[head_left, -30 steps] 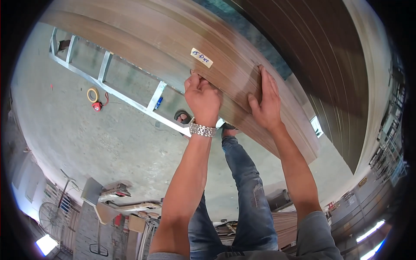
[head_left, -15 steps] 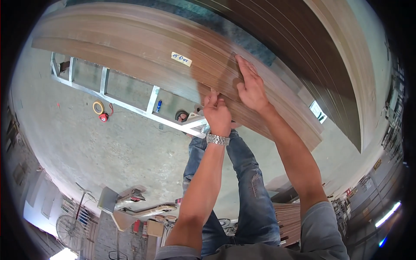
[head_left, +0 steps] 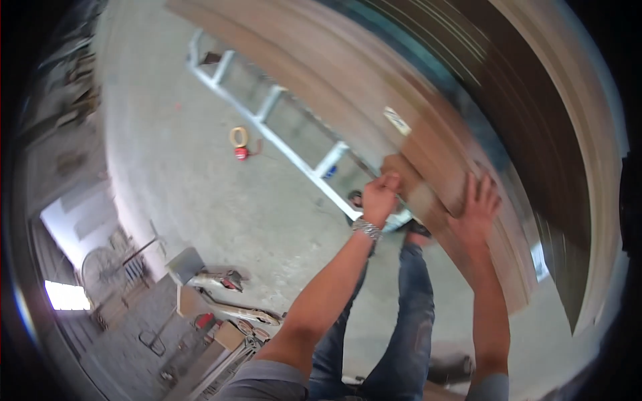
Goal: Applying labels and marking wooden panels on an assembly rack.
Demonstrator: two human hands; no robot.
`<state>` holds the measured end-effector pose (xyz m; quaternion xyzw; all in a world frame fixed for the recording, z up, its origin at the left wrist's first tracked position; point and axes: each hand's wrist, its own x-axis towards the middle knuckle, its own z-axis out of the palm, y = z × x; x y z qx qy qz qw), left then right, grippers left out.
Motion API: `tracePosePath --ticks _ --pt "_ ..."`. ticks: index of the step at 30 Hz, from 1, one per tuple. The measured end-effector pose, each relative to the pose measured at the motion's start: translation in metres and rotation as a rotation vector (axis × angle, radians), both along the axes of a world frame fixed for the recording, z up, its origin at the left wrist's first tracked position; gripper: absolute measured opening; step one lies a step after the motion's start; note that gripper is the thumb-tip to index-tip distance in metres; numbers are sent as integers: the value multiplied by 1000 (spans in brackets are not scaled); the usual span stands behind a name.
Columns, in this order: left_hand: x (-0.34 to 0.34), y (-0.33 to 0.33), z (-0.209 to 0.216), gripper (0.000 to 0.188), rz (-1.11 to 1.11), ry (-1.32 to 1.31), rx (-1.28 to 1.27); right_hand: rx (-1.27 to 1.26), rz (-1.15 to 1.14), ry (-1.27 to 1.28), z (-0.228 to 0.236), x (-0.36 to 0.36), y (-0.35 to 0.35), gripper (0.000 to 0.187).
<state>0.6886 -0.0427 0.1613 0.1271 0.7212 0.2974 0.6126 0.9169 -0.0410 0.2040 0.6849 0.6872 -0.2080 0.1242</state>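
Observation:
A long brown wood-grain board (head_left: 348, 80) lies slantwise before me, with a small pale label (head_left: 396, 121) on its face. At its near edge is my left hand (head_left: 382, 195), a metal watch on the wrist. Its fingers are closed together; whatever they hold is too blurred to make out. My right hand (head_left: 477, 212) lies on the board farther right, palm down with fingers spread. A light metal frame (head_left: 267, 134) with crossbars shows under and beside the board.
A tape roll (head_left: 239, 137) and a red tape measure (head_left: 241, 153) lie on the concrete floor left of the frame. Dark grooved panels (head_left: 535, 113) stand beyond the board. A fan (head_left: 100, 267), tools and a wooden box (head_left: 229, 335) are at lower left.
The whole view has turned, so the board now slants down more steeply to the right. My right hand's fingers have spread on the board; my left hand stays at its near edge.

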Motion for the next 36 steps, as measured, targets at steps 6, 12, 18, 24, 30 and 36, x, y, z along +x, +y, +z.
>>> tracePosePath --ticks 6,12,18,24,30,36 --pt "-42 75 0 55 212 -155 153 130 86 33 -9 -20 -7 115" --pt "-105 141 -1 45 311 -66 196 64 77 106 26 -16 -18 118" --pt "-124 138 16 31 248 -23 265 -361 -21 412 51 -9 -33 128" --pt "-85 78 63 37 155 407 187 -589 -11 610 70 29 -71 122" --pt "-6 53 61 53 -160 922 15 -470 -53 730 28 112 -148 101" --pt "13 59 62 59 -196 939 -90 -217 -150 431 55 27 -120 77"
